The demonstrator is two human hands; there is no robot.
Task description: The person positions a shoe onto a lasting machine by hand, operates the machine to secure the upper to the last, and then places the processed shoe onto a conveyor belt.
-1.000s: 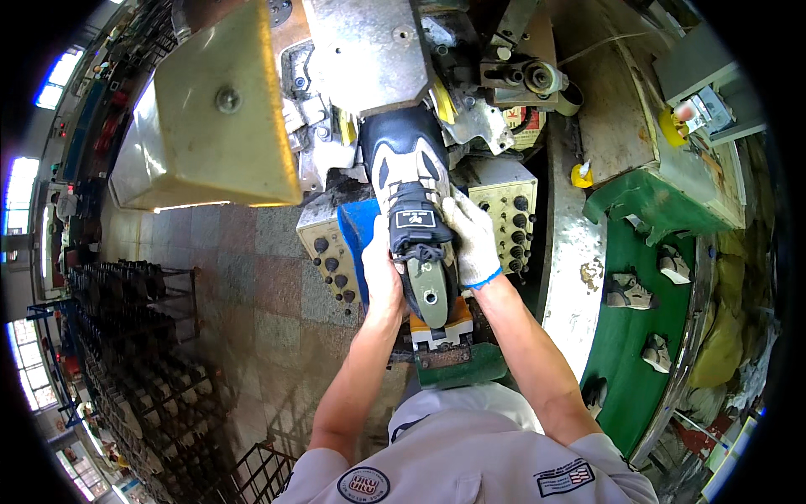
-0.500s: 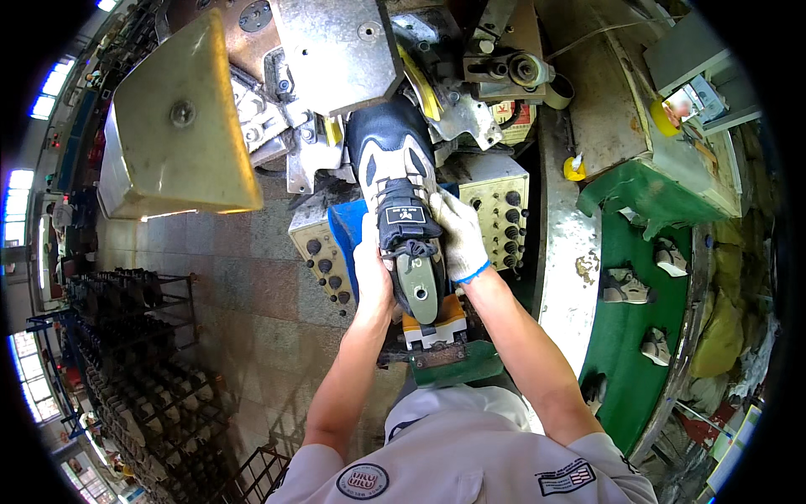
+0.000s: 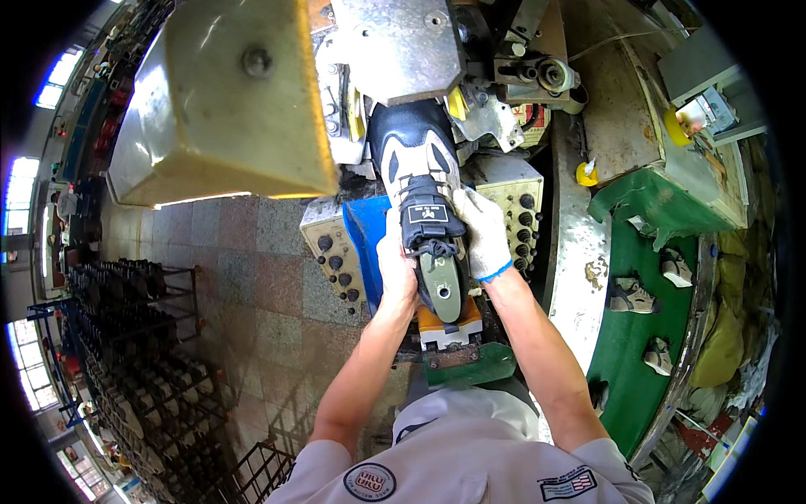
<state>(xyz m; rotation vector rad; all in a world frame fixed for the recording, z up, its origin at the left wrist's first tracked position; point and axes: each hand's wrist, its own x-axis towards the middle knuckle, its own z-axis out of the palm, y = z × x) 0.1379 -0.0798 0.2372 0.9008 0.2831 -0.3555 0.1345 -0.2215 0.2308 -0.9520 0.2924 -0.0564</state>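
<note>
A black and off-white shoe upper (image 3: 416, 164) sits on a shoe last (image 3: 442, 281) with a green top, its toe pointing away from me under a metal plate of a machine (image 3: 403, 50). My left hand (image 3: 398, 265) closes on the near left side of the shoe, with its fingers partly hidden. On the opposite side, my right hand (image 3: 483, 227), in a white glove with a blue cuff, grips the shoe near the laces. Yellow-edged metal jaws (image 3: 356, 116) flank the toe. Below the heel is an orange and white block (image 3: 452, 328).
A big cream-coloured housing (image 3: 227, 101) hangs at upper left. Knob panels (image 3: 512, 202) flank the shoe beneath. To the right, several shoes (image 3: 631, 296) lie on a green conveyor belt (image 3: 625, 361) beside a metal ledge (image 3: 579, 277). Racks of shoes (image 3: 151, 336) stand at left.
My view has shifted, so the cream housing and the plate appear farther right and larger. Both hands keep their hold, and the shoe stays at the machine.
</note>
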